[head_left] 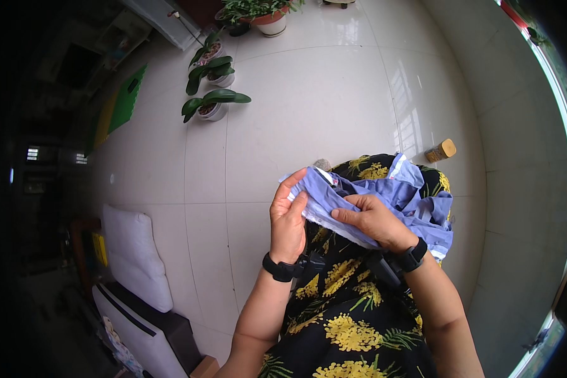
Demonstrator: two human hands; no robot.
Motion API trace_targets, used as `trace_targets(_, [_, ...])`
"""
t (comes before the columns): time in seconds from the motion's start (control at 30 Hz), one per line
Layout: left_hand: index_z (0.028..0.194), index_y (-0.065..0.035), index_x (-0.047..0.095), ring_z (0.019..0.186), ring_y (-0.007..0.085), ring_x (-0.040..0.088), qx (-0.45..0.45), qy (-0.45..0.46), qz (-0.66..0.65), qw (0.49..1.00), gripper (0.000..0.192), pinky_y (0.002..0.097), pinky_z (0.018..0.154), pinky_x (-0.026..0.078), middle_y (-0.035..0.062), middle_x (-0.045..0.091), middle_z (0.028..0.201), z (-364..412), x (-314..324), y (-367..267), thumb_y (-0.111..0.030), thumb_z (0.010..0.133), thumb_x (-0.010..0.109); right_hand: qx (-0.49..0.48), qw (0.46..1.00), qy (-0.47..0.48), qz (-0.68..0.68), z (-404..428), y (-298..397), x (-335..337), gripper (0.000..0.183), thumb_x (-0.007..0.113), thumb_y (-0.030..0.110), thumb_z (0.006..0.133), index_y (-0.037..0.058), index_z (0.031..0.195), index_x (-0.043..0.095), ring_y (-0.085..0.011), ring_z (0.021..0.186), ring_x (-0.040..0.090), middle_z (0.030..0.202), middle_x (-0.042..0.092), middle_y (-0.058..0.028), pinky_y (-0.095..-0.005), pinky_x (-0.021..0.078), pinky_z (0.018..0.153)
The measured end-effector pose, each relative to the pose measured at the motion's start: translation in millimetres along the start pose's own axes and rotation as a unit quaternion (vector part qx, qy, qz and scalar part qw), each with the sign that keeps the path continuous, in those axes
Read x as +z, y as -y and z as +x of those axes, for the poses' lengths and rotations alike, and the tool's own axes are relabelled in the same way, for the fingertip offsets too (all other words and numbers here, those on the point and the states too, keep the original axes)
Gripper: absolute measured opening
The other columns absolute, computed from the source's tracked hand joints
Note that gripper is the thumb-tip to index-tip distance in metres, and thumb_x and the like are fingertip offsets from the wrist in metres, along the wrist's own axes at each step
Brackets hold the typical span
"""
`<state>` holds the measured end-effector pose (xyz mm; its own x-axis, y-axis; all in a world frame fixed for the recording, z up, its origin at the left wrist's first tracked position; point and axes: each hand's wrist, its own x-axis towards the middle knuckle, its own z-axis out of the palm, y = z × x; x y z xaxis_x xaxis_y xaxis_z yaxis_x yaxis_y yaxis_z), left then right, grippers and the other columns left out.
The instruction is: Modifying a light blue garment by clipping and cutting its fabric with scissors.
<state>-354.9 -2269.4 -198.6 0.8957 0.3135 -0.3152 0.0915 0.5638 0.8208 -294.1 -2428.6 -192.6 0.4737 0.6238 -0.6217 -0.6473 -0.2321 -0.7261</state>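
Observation:
A blue-violet piece of cloth (pixel 397 189) with white edging lies across my lap, its right part bunched over the knee. My left hand (pixel 288 217) pinches its left end between thumb and fingers. Closer to the middle, my right hand (pixel 375 219) grips the same cloth, thumb on top and fingers beneath. Between the hands the fabric is stretched, with a frayed white edge along the near side. Under it is black fabric printed with yellow flowers (pixel 352 333). Each wrist wears a black strap with a dark device attached.
A jar with a yellow lid (pixel 440 150) stands on the tiled floor (pixel 302 104) at the right. Potted orchids (pixel 212 111) and a larger potted plant (pixel 271 23) are farther off. At the left are a pale cushion (pixel 134 255) and a green mat (pixel 127 101). A tiled wall (pixel 524 141) rises at the right.

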Motion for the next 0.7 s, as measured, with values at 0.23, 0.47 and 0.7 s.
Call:
trace_targets(0.23, [0.141,-0.0123,0.031,0.111,0.0158,0.052,-0.088,0.082,-0.037,0.992,0.047,0.0335,0.094,0.043,0.0096,0.050,0.124,7.0,-2.7,-10.9,-0.014,0.097,0.044,-0.035,0.999,0.006,0.030,1.6,2.8,-2.1,0.022,0.065,0.021,0.086,0.0015,0.097,0.067,-0.0038,0.068,0.052,0.078,0.062,0.0026,-0.0207,0.0434,0.061])
trace_targets(0.47, [0.119,-0.0053,0.056,0.099,0.0132,0.056,-0.086,0.078,-0.056,0.992,0.033,0.0289,0.087,0.046,0.0054,0.059,0.108,-9.6,-1.2,14.9,-0.003,0.087,0.060,-0.105,0.993,0.044,-0.032,6.7,4.1,-7.2,0.021,0.065,0.020,0.087,0.0015,0.097,0.065,-0.0013,0.072,0.050,0.081,0.061,0.0051,-0.0184,0.0421,0.064])
trace_targets(0.7, [0.103,-0.0030,0.060,0.087,0.0126,0.058,0.067,-0.054,0.028,0.996,0.020,0.0254,0.081,0.049,0.0065,0.061,0.096,4.7,5.5,8.0,0.005,0.085,0.059,-0.130,0.955,-0.009,-0.267,-23.4,19.1,-39.5,0.024,0.064,0.022,0.087,-0.0018,0.090,0.062,-0.0049,0.064,0.046,0.070,0.056,0.0018,-0.0234,0.0401,0.058])
